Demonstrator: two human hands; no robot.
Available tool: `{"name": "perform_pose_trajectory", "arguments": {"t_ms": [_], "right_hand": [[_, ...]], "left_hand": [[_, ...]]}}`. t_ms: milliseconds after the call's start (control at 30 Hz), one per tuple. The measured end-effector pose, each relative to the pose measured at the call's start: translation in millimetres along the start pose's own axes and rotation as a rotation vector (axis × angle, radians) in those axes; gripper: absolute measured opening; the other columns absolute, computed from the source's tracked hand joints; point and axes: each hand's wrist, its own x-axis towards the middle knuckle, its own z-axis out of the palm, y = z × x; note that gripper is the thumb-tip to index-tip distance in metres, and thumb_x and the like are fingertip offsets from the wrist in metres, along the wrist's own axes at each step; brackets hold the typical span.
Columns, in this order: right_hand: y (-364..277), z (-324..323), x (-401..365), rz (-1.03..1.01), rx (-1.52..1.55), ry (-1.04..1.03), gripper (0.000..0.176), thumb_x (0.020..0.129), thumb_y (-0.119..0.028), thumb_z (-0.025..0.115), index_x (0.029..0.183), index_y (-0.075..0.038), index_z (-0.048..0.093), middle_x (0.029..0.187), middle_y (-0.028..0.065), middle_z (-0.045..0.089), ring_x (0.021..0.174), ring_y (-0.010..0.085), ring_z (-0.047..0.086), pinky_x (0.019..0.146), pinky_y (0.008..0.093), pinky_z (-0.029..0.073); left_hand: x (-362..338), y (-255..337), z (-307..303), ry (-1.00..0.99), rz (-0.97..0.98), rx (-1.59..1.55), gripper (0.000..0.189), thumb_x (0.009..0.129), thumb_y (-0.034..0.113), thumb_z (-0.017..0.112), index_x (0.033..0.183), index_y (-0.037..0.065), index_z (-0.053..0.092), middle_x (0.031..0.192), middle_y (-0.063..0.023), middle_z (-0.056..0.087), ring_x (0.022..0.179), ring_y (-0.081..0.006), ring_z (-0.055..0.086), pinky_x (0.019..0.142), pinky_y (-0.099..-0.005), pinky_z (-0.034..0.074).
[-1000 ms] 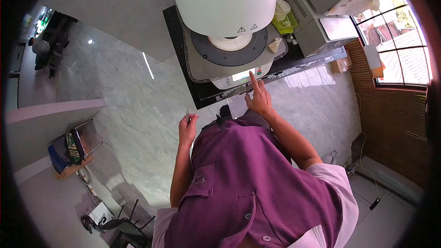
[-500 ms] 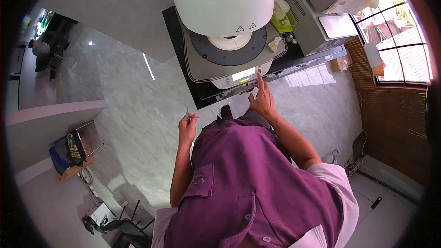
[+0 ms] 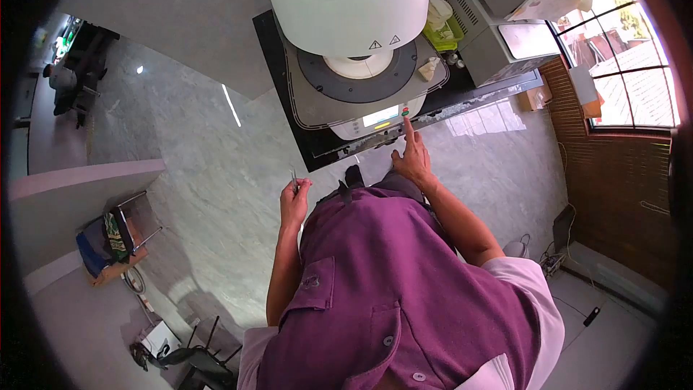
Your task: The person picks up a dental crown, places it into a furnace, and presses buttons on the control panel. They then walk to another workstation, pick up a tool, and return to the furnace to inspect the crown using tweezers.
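In the head view a white dental furnace (image 3: 346, 7) with a rounded top stands on a black-topped bench (image 3: 278, 65). Its round dark plate (image 3: 339, 87) sits under the raised-looking white head. On the front, a control panel (image 3: 368, 124) has a lit screen and red and green buttons. My right hand (image 3: 412, 159) is empty, its index finger stretched out with the tip just below those buttons and the thumb apart. Down to the left, away from the bench, my left hand (image 3: 294, 198) is closed round slim metal tweezers (image 3: 294, 180), their tips pointing up.
Right of the furnace stand a green basket (image 3: 449, 32), a small cream-coloured piece (image 3: 429, 68) and grey machines (image 3: 498, 43). A window (image 3: 621, 50) is at the far right. A box with cloth (image 3: 112, 245) and a chair (image 3: 198, 361) lie to the left.
My right index finger has drawn slightly down, from on the buttons to just below them. The view has shifted very slightly; my left hand keeps the tweezers in the same place.
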Motion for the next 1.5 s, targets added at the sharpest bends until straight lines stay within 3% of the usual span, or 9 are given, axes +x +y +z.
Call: {"name": "perform_pose_trajectory", "arguments": {"t_ms": [467, 667, 767, 867, 1067, 1167, 1267, 1367, 1500], "right_hand": [[-2.3, -0.3, 3.2, 0.054, 0.001, -0.009, 0.1, 0.072, -0.01, 0.067, 0.152, -0.02, 0.009, 0.118, 0.0264, 0.05, 0.101, 0.0434, 0.055, 0.086, 0.0484, 0.047], [-4.2, -2.1, 3.7, 0.028, -0.005, 0.009, 0.099, 0.073, -0.01, 0.067, 0.152, -0.02, 0.009, 0.12, 0.0268, 0.049, 0.105, 0.0442, 0.054, 0.087, 0.0488, 0.047], [-7.5, -3.8, 4.5, 0.054, -0.012, -0.006, 0.098, 0.072, -0.01, 0.067, 0.152, -0.019, 0.01, 0.121, 0.0273, 0.048, 0.106, 0.045, 0.054, 0.089, 0.0494, 0.047], [-0.3, 4.9, 6.4, -0.017, -0.028, 0.062, 0.098, 0.072, -0.01, 0.065, 0.151, -0.02, 0.009, 0.121, 0.0264, 0.047, 0.1, 0.0462, 0.056, 0.081, 0.0522, 0.049], [-6.3, 7.2, 9.3, 0.006, -0.065, 0.065, 0.094, 0.072, -0.009, 0.064, 0.15, -0.012, 0.011, 0.119, 0.0276, 0.047, 0.098, 0.0477, 0.057, 0.08, 0.0525, 0.05], [-8.9, 8.8, 10.2, 0.012, -0.06, 0.069, 0.094, 0.072, -0.009, 0.063, 0.149, -0.01, 0.011, 0.118, 0.028, 0.048, 0.098, 0.0471, 0.057, 0.079, 0.0517, 0.05], [-14.2, 6.0, 10.1, 0.021, -0.057, 0.091, 0.088, 0.073, -0.008, 0.062, 0.148, -0.009, 0.016, 0.119, 0.0279, 0.048, 0.098, 0.0459, 0.057, 0.078, 0.0508, 0.05], [-17.2, 0.1, 8.4, 0.009, -0.043, 0.154, 0.069, 0.074, -0.008, 0.062, 0.137, -0.007, 0.034, 0.116, 0.0256, 0.051, 0.096, 0.0429, 0.059, 0.078, 0.0498, 0.051], [-5.9, 4.7, 5.6, -0.086, 0.001, 0.033, 0.039, 0.074, -0.01, 0.063, 0.111, -0.002, 0.054, 0.1, 0.0205, 0.06, 0.089, 0.0397, 0.062, 0.077, 0.0475, 0.051]], "left_hand": [[-0.1, -3.1, 1.3, -0.003, -0.029, -0.015, 0.026, 0.091, 0.03, 0.061, 0.09, 0.004, 0.068, 0.06, 0.0064, 0.041, 0.056, -0.0048, 0.034, 0.05, -0.0262, 0.026], [0.4, -1.1, -3.3, -0.036, -0.055, 0.02, 0.028, 0.092, 0.029, 0.06, 0.092, 0.002, 0.066, 0.077, -0.002, 0.062, 0.069, -0.0096, 0.048, 0.065, -0.0277, 0.04], [-1.0, 3.5, -5.6, -0.049, -0.116, 0.032, 0.028, 0.092, 0.028, 0.06, 0.094, 0.001, 0.066, 0.093, -0.007, 0.068, 0.082, -0.0131, 0.055, 0.077, -0.0293, 0.043], [-3.4, 7.9, -4.8, -0.051, -0.074, -0.011, 0.027, 0.091, 0.027, 0.06, 0.094, 0.001, 0.066, 0.095, -0.008, 0.069, 0.088, -0.0141, 0.057, 0.08, -0.0294, 0.043], [-2.3, 5.6, -2.9, -0.054, -0.061, 0.039, 0.027, 0.091, 0.028, 0.06, 0.094, 0.002, 0.067, 0.078, -0.0016, 0.062, 0.071, -0.0099, 0.05, 0.067, -0.0271, 0.041], [2.3, -10.2, 4.2, -0.001, 0.041, -0.002, 0.027, 0.092, 0.029, 0.06, 0.093, 0.003, 0.067, 0.066, 0.0041, 0.049, 0.061, -0.0067, 0.041, 0.056, -0.0257, 0.034], [1.0, -6.3, 2.5, -0.045, -0.011, 0.011, 0.027, 0.092, 0.029, 0.06, 0.093, 0.004, 0.068, 0.062, 0.0063, 0.041, 0.058, -0.0054, 0.036, 0.053, -0.0253, 0.029], [-1.0, -2.2, 1.9, -0.054, -0.031, 0.031, 0.027, 0.093, 0.029, 0.058, 0.093, 0.004, 0.068, 0.061, 0.0066, 0.041, 0.057, -0.0051, 0.036, 0.052, -0.025, 0.029], [-2.7, -2.7, 1.3, -0.067, -0.067, -0.01, 0.031, 0.096, 0.031, 0.053, 0.092, 0.004, 0.067, 0.059, 0.0067, 0.04, 0.055, -0.0052, 0.035, 0.05, -0.0259, 0.029]]}}
